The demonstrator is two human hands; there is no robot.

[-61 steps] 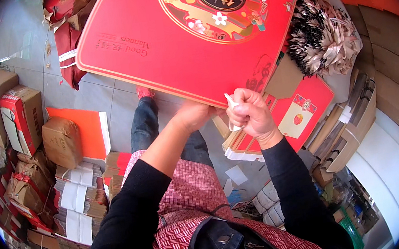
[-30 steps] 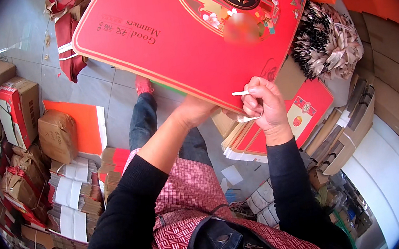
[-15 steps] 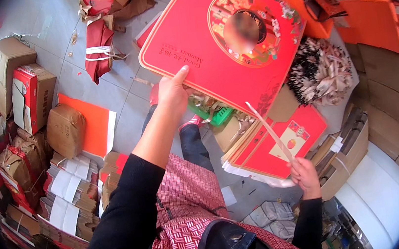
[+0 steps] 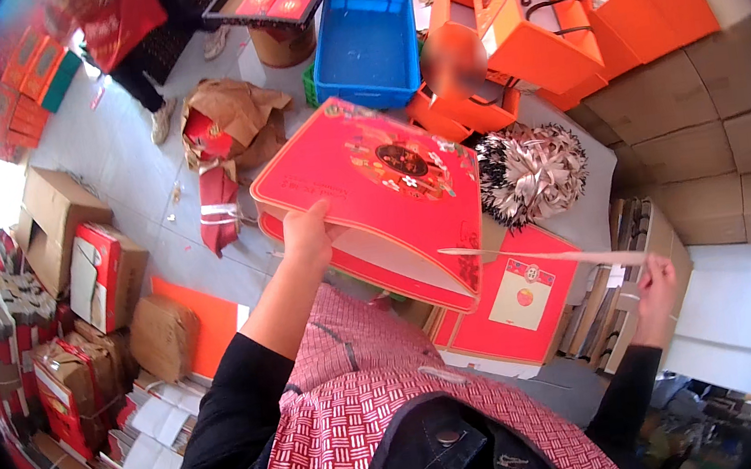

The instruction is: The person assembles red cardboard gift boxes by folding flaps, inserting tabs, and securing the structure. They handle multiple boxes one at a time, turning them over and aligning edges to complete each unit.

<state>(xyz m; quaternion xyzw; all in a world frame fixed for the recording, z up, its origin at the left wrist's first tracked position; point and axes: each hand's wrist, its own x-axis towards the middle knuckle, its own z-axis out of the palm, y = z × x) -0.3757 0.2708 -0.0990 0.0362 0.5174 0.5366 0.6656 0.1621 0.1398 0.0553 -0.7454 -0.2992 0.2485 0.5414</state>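
Two hands are engaged. My left hand (image 4: 308,233) grips the near-left edge of the large red gift box (image 4: 370,193), thumb on the lid, holding it tilted above the floor. My right hand (image 4: 653,280), out to the right, pinches one end of a long pale strip (image 4: 538,257); its far end touches the box's right edge. A blue crate (image 4: 366,43) sits beyond the box.

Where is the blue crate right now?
In the head view the blue crate sits on the floor at top centre, beyond the red gift box in the left hand, beside orange boxes.
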